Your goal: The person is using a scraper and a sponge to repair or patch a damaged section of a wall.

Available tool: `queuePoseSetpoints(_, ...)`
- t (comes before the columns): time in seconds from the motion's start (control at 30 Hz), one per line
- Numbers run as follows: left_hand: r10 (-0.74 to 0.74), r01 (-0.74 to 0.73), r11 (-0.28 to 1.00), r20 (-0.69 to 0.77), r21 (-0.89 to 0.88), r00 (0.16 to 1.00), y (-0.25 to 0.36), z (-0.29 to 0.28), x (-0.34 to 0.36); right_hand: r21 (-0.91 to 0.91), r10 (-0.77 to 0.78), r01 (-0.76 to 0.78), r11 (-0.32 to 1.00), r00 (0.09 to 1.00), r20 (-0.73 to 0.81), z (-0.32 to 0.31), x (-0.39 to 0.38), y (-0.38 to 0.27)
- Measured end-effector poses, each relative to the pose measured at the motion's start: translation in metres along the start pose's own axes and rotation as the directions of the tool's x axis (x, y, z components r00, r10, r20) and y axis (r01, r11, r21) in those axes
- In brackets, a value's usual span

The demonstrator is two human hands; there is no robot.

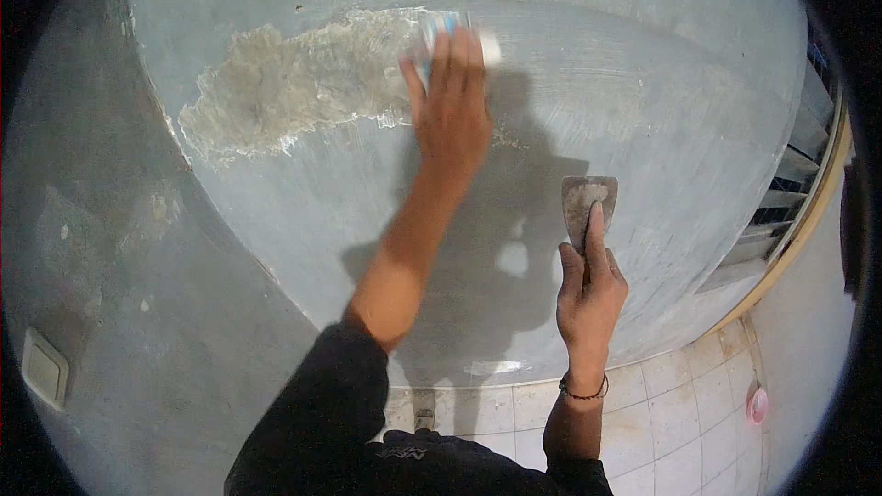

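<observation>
My left hand [452, 108] is raised high against the grey wall [294, 211], its fingers pressed over a blurred white-and-blue object [491, 49]. The fingers cover most of that object, so its kind does not show. It sits at the right end of a rough, brownish bare patch [303, 83] with flaking white edges. Lower and to the right, my right hand [588, 298] grips a putty knife [577, 207] with its blade upward. The index finger lies along the blade, which carries pale residue. The palm hides the handle.
A louvred window [790, 179] is set at the right. At the lower left, a white wall switch [44, 367] is on the adjoining wall [101, 248]. White floor tiles [666, 418] run below, with a pink object [757, 406] near the right. My shadow falls across the wall.
</observation>
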State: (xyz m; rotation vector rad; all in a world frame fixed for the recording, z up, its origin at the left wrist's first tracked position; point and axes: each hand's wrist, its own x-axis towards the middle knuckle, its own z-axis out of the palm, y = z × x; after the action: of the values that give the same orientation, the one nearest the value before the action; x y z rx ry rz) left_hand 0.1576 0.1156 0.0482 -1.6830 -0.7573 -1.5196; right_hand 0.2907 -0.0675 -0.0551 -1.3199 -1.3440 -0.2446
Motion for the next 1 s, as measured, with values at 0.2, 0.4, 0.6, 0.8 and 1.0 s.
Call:
queuePoseSetpoints(0.2,0.024,-0.024,0.986,0.001,0.163,1.000,-0.013,-0.009,0.046,0.051,-0.035,0.034,0.998,0.999,0.019,0.007,0.009,0.002)
queuePoseSetpoints(0.4,0.054,-0.071,0.982,0.099,0.175,0.994,-0.023,-0.016,0.021,0.023,-0.034,0.033,0.999,0.999,0.024,-0.001,0.011,0.012)
queuePoseSetpoints(0.6,0.024,-0.038,0.989,0.104,0.143,0.994,-0.013,-0.020,-0.014,0.041,-0.102,0.103,0.994,0.994,-0.023,-0.007,0.016,0.019)
queuePoseSetpoints(0.8,-0.023,0.003,0.970,0.079,0.244,0.997,-0.025,-0.030,0.001,0.151,-0.073,0.067,0.986,0.997,0.036,-0.004,0.016,0.002)
queuePoseSetpoints(1.0,-0.040,0.025,0.969,0.055,0.246,0.998,-0.025,-0.031,0.005,0.150,-0.124,0.115,0.982,0.991,0.053,-0.005,0.014,-0.003)
